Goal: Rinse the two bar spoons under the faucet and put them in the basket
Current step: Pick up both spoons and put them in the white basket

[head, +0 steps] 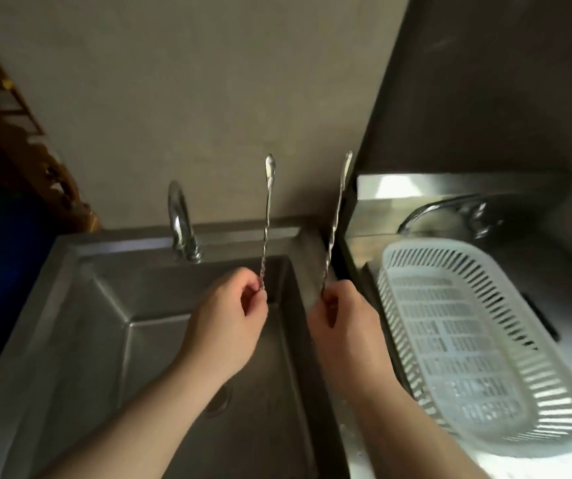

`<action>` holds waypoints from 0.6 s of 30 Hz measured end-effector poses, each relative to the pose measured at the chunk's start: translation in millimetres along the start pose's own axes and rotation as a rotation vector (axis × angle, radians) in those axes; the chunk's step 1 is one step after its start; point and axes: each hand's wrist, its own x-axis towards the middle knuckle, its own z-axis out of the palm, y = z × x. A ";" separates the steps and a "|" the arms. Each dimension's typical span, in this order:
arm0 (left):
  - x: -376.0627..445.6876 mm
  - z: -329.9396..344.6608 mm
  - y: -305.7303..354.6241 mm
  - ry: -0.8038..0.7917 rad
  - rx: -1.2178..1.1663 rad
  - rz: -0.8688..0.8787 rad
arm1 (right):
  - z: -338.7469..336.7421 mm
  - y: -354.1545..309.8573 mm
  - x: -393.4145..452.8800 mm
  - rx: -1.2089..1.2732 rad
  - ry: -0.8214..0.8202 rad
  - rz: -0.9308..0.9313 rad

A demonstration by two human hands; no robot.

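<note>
My left hand (229,319) pinches the lower end of a twisted metal bar spoon (266,223), which stands upright with its bowl at the top. A second bar spoon (337,216) is held the same way in my right hand (343,316), leaning slightly right. Both hands hover over the steel sink (111,299). The chrome faucet (181,223) stands at the sink's back edge, left of the spoons; no water is visible. To the right lies a white slotted plastic basket (412,264) with nothing in it.
A second faucet (450,209) curves over the bright counter behind the basket. The sink drain (220,399) shows below my left wrist. A plain wall rises behind, a dark panel at the right, and a wooden rack (18,133) at the far left.
</note>
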 end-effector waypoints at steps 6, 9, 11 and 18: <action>18.6 14.6 110.9 -0.047 -0.112 0.131 | -111.8 4.9 2.1 -0.041 0.159 0.047; 18.9 39.8 154.8 -0.151 -0.142 0.164 | -152.2 31.3 2.4 -0.084 0.214 0.124; 13.7 66.0 175.9 -0.289 -0.195 0.118 | -169.4 58.3 3.2 -0.094 0.224 0.216; -1.2 176.7 200.7 -0.625 -0.114 -0.278 | -171.5 164.2 12.8 -0.180 0.102 0.499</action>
